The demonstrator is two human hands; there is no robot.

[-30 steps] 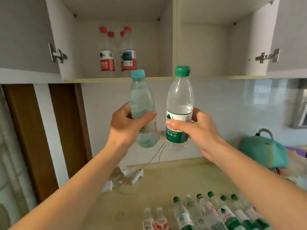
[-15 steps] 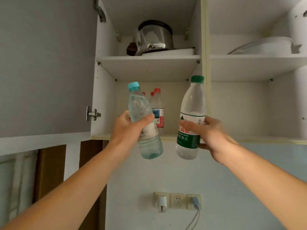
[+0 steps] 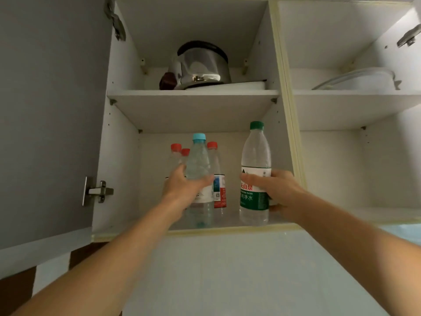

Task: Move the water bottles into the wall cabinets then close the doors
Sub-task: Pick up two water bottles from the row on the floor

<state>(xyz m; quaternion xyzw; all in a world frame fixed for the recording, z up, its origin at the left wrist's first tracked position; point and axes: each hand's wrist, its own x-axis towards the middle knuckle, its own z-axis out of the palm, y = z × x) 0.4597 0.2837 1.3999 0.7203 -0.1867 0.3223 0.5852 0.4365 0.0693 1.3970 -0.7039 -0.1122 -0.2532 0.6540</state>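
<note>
My left hand [image 3: 184, 189] grips a clear bottle with a light blue cap [image 3: 198, 160] inside the lower compartment of the open left wall cabinet [image 3: 118, 179]. My right hand [image 3: 276, 190] grips a taller bottle with a green cap and green label [image 3: 255, 160] at the compartment's right side. Both bottles stand upright low over the cabinet floor near its front edge; contact with the floor is unclear. Three red-capped bottles [image 3: 219, 192] stand behind the blue-capped one, partly hidden by it and my left hand.
The left cabinet door [image 3: 45, 110] is swung open at the left, with a metal hinge [image 3: 96, 191]. A steel pot [image 3: 201, 65] sits on the upper shelf. The right cabinet [image 3: 364, 167] is open, with a white dish [image 3: 355, 79] on its upper shelf.
Both hands have lifted the bottles from in front of the cabinet's lower edge up and forward into the lower compartment. The view has tilted upward, so the counter is out of sight.
</note>
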